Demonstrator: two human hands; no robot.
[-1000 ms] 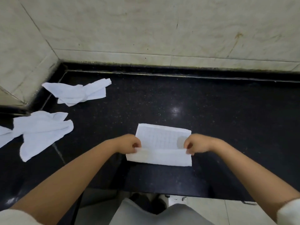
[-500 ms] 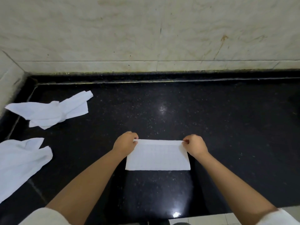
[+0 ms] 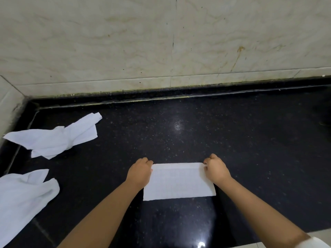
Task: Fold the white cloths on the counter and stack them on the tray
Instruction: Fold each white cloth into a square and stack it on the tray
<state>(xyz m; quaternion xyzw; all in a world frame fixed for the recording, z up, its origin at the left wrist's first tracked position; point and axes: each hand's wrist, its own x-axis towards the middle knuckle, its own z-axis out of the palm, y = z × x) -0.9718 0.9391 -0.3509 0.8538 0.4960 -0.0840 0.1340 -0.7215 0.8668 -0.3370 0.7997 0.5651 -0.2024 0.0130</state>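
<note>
a: where is the cloth that the person works on?

b: the flat white rectangular folded cloth (image 3: 179,181) lies on the black speckled stone counter (image 3: 232,136), near the front edge and about in the middle of it. its long sides run along the front edge.

a: and the hands?

b: the left hand (image 3: 140,171) is at the far left corner of this cloth, with the fingers curled closed on the corner. the right hand (image 3: 215,170) is at the far right corner in the same way, fingers pinched on the cloth. both hands are closed narrow and hold the far edge of the folded cloth, which rests on the counter.

a: are there other cloths?

b: yes, two. one crumpled white cloth (image 3: 53,136) lies near the back left corner of the counter, spread out and not folded. one more rumpled white cloth (image 3: 23,199) lies at the left edge, closer to the front, and a part of it goes out of the picture. both are well apart from the hands.

a: what is behind the counter?

b: a beige marble-pattern tiled wall (image 3: 143,42) stands along the back edge, with some brown stains on the right part.
</note>
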